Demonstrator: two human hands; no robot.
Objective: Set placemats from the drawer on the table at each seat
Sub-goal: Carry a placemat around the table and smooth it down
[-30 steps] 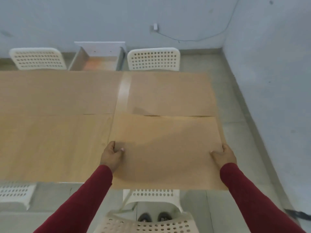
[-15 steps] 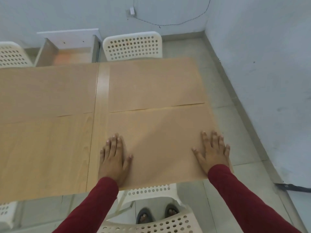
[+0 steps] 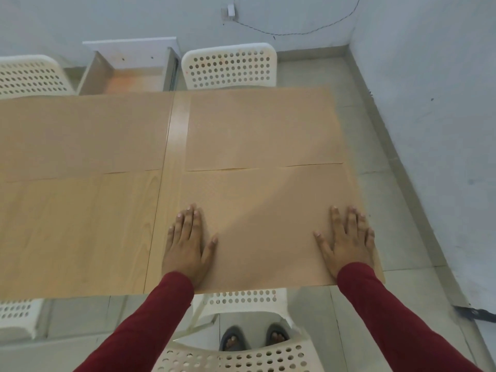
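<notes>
White perforated chair (image 3: 229, 67) at the far side, used as landmark. Left of it, past a gap, a second perforated chair (image 3: 31, 76). Above it on the wall, a small white plug (image 3: 230, 9) with a thin dark cable (image 3: 308, 29) running right. Right of it, grey floor tiles (image 3: 381, 146) run along the side wall (image 3: 434, 103).

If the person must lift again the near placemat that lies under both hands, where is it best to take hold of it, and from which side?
Probably by its near edge, from the person's own side. The near placemat lies flat on the table, so there is little to pinch on top, but its near edge reaches the table's edge. The left hand and right hand, both flat and open, could slide back and pinch there.
</notes>
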